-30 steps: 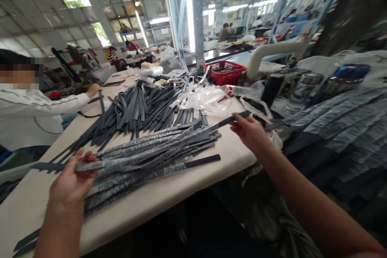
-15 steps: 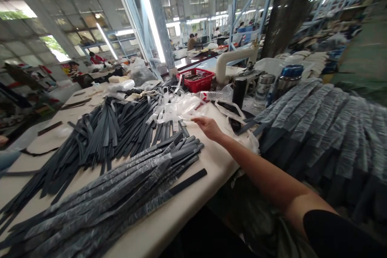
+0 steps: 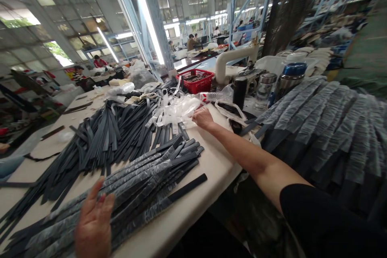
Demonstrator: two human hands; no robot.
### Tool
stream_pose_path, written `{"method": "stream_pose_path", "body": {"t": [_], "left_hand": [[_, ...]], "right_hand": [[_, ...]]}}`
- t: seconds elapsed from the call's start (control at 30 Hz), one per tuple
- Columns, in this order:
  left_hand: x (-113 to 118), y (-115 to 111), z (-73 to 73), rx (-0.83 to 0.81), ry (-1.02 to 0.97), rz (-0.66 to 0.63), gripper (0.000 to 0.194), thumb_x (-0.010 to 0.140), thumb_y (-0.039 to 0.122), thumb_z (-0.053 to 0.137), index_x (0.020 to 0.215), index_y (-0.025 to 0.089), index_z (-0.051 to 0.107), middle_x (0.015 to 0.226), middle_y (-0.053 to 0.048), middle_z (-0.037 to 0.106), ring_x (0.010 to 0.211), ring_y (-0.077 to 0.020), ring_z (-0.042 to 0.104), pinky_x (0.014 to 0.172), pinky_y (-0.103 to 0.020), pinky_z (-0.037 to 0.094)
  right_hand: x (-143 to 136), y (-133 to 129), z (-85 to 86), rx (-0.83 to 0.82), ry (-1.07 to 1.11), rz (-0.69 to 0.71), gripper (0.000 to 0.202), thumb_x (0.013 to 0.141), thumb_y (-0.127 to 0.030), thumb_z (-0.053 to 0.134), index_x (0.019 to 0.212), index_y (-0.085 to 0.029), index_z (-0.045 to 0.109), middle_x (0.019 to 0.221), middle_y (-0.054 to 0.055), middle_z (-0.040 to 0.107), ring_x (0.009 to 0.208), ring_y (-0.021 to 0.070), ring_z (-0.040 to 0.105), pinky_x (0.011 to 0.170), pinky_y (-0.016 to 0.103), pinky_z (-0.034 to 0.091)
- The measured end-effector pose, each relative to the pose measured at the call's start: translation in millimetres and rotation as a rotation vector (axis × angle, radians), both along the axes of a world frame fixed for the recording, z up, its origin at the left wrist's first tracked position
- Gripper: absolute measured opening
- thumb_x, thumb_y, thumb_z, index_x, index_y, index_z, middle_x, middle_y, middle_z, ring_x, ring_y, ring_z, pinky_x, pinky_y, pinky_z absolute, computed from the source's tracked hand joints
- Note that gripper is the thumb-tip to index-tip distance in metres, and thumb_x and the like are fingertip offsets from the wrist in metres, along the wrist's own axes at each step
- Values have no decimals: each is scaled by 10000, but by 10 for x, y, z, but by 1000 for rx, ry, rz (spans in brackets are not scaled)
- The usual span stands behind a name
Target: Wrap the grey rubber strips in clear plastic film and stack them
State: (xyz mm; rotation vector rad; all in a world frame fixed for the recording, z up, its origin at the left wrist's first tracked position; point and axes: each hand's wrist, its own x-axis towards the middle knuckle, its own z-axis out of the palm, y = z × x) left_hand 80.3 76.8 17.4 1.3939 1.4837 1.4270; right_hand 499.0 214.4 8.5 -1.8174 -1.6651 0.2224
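My right hand (image 3: 203, 117) is closed at the right edge of a heap of white plastic strips (image 3: 178, 109); its fingers are curled, and what they grip is too small to make out. At the lower left, my left hand (image 3: 94, 221) is raised with its fingers apart, over a bundle of dark grey strips in clear wrap (image 3: 136, 183). Nothing shows in it. Behind the bundle lies a pile of loose dark grey strips (image 3: 102, 135). One dark strip (image 3: 187, 187) sticks out near the table's front edge.
A red basket (image 3: 198, 82), a black bottle (image 3: 240, 92), a glass jar (image 3: 265, 90) and a blue-lidded flask (image 3: 290, 78) stand at the back. Wrapped strips (image 3: 332, 129) are piled on the right. People sit at tables farther off.
My left hand has come into view at the lower left. My right hand has moved slightly up and its fingers have curled in. The view has shifted a little.
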Motion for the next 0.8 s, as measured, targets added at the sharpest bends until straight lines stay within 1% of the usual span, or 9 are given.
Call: {"method": "stream_pose_path", "body": {"t": [0.03,0.1,0.2,0.3,0.4,0.5,0.63,0.7,0.8], "left_hand": [[138,-4,-11,6,7,-39,626,751,522,720,1302,263,577,1422,-53,556,1358,-326,446,1182,-497,277],[403,1,19,32,21,-120,519,784,492,695,1248,269,631,1413,-37,568,1363,-298,446,1170,-447,315],[733,62,143,64,65,-227,411,807,470,672,1162,265,692,1314,-43,645,1299,-280,517,1102,-411,410],[1068,230,253,82,91,-377,381,797,455,683,1117,253,722,1222,-57,694,1200,-281,587,1046,-407,450],[1522,475,286,84,92,-540,373,793,426,688,1108,231,729,1128,-69,721,1089,-269,636,977,-386,481],[2052,715,252,76,189,-660,384,772,380,715,1116,209,727,1059,-89,731,1002,-263,657,913,-373,494],[2634,931,157,88,294,-670,384,668,316,813,1030,203,754,1076,-123,723,1062,-306,628,981,-403,429],[2816,994,101,75,291,-656,297,665,302,813,943,211,765,1049,-121,731,1073,-317,618,1001,-411,401],[2960,1034,16,23,262,-674,98,713,296,764,776,221,757,862,-87,749,941,-287,650,956,-403,421]], "right_hand": [[23,6,26,20,58,-5,225,930,-354,643,1003,-145,682,1164,85,672,1164,253,584,1061,522,383],[80,-6,86,71,198,-18,231,933,-372,635,964,-149,690,1095,75,700,1074,232,632,1004,475,449],[155,-59,183,160,464,-38,319,946,-429,582,968,-139,711,949,60,743,894,212,691,873,380,525],[203,-131,274,231,725,-33,399,913,-498,591,1018,-132,708,897,73,755,757,186,698,731,309,551],[223,-214,361,262,932,-3,403,843,-517,679,978,-138,700,842,81,752,678,166,680,655,288,558],[212,-303,449,269,1084,48,362,817,-492,720,924,-147,692,777,66,739,648,160,668,626,283,568],[172,-396,549,267,1180,114,303,803,-450,753,879,-162,701,713,47,717,630,162,656,569,262,554],[158,-412,578,267,1193,134,291,804,-443,754,868,-163,707,681,40,704,620,163,649,546,252,542],[161,-383,585,273,1186,143,303,803,-453,750,868,-159,712,674,37,699,611,156,640,538,245,531]]}}
